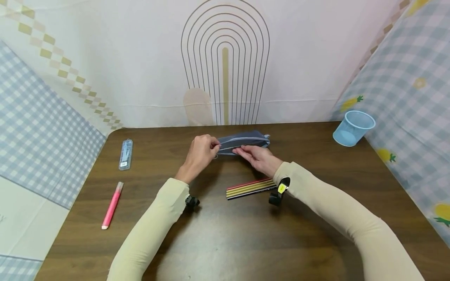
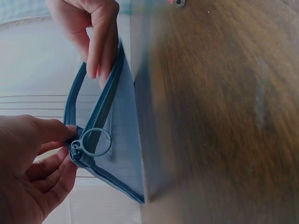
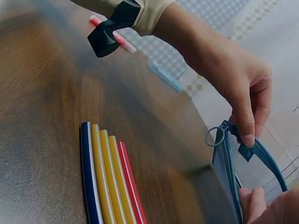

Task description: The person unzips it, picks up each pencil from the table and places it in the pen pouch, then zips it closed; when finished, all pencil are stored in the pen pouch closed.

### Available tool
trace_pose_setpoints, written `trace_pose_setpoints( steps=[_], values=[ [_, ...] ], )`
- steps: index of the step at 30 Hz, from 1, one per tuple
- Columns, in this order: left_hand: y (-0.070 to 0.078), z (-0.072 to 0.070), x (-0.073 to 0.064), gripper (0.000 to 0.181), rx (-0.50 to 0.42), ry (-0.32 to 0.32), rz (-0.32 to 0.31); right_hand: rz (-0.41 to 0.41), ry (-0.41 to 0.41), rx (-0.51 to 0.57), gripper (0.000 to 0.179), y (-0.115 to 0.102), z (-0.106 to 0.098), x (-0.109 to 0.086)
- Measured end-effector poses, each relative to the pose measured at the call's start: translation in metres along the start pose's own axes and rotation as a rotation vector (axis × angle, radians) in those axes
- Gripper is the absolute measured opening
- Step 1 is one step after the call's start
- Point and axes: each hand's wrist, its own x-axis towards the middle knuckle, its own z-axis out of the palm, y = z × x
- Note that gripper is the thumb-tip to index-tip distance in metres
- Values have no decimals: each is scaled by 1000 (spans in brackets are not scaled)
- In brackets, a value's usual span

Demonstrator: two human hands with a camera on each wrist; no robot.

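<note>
A blue zipped pencil case [image 1: 249,138] stands near the back edge of the table, its zip undone and its mouth parted. My left hand [image 1: 202,151] pinches the case's left end between thumb and fingers, close by the round zip ring [image 2: 96,142]. My right hand [image 1: 259,158] pinches the front zip edge, with fingertips at the mouth in the left wrist view. Below the right hand, several pencils [image 1: 250,188] in red, yellow and dark blue lie side by side on the table, their right ends hidden by the wrist.
At the left of the brown table [image 1: 225,242] lie a pink marker [image 1: 112,205] and a slim light-blue plastic case [image 1: 125,154]. A light-blue cup [image 1: 352,128] stands at the back right corner. Patterned cloth [image 1: 147,70] hangs behind and at both sides.
</note>
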Motion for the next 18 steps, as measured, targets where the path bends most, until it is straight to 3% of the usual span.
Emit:
trace_pose_setpoints(
  steps=[4, 6, 7, 8, 10, 12, 14, 16, 18],
  values=[
    [-2, 1, -1, 9, -20, 5, -4, 27, -42, -5, 49, -3, -4, -12],
    [-3, 1, -2, 9, -30, 4, -6, 15, -79, -81, 48, -3, -8, -17],
    [-3, 1, -2, 9, -35, 6, -7, -7, -102, -168, 46, -3, -10, -20],
    [-3, 1, -2, 9, -40, 9, -6, -44, -137, -296, 43, -3, -12, -22],
    [-4, 0, -2, 9, -48, 17, -4, -182, -228, -683, 35, -3, -18, -26],
    [-4, 0, -1, 9, -54, 22, -1, -413, -312, -1196, 24, -4, -24, -31],
    [-4, 0, -1, 10, -60, 14, -2, -662, -365, -1615, 15, -4, -30, -36],
    [-5, 0, -1, 11, -62, -3, -5, -848, -431, -1878, 7, -4, -36, -40],
    [-6, 0, -2, 14, -67, -16, -8, -910, -501, -2007, 4, -3, -41, -44]
  ],
)
